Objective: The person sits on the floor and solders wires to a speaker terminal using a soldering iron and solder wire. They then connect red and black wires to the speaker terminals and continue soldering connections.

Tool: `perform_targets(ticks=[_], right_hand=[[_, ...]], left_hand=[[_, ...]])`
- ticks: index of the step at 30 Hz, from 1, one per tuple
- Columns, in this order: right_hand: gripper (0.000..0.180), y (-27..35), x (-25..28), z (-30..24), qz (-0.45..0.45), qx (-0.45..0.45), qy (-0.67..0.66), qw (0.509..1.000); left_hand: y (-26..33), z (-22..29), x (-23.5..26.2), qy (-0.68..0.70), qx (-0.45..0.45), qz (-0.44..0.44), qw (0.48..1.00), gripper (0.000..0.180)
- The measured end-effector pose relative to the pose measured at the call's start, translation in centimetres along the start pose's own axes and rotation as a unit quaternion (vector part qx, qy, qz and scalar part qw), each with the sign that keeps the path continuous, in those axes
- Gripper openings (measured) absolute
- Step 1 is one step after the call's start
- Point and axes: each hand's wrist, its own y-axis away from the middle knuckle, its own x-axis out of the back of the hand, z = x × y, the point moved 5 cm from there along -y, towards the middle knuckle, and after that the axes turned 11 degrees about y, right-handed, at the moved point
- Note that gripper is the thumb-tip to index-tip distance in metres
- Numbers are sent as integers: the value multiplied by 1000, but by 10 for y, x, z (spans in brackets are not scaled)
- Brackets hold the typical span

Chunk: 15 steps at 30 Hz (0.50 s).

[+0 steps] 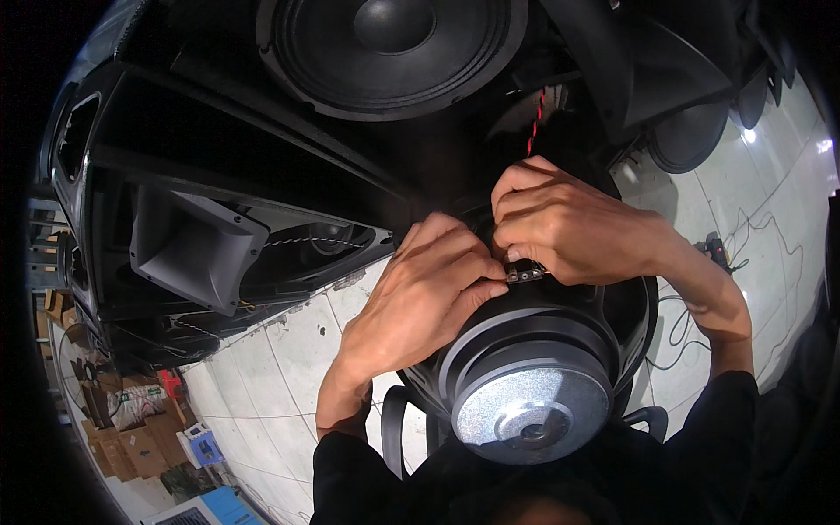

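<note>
A loudspeaker driver (472,367) stands close to my body with its round silver magnet (532,398) facing up. On its frame, beyond the magnet, is a small terminal block (527,273) with metal contacts. My left hand (420,289) is closed, its thumb and fingertips against the block's left side. My right hand (569,223) is also closed, fingertips pinched together just above the block. A twisted red-and-black wire (536,121) comes down from the dark cabinet and disappears behind my right hand. Whatever lies between the fingertips of either hand is hidden.
An open black speaker cabinet (262,140) holds a grey horn (194,245) on the left. Another driver cone (394,26) faces me at the top. Thin cables (687,319) lie on the white tiled floor (262,372). Cardboard boxes (144,446) sit at lower left.
</note>
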Motion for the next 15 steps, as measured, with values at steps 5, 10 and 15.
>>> perform_targets(ticks=[5, 10, 15], right_hand=[[3, 2, 1, 1, 13, -3, -3, 1000], [6, 1, -1, 0, 13, 12, 3, 1000], [9, -2, -3, 1, -21, 10, -11, 1000]], left_hand=[[5, -5, 10, -10, -22, 30, 999, 20], [7, -7, 7, -13, -75, 2, 997, 23], [3, -12, 5, -11, -78, 2, 997, 21]])
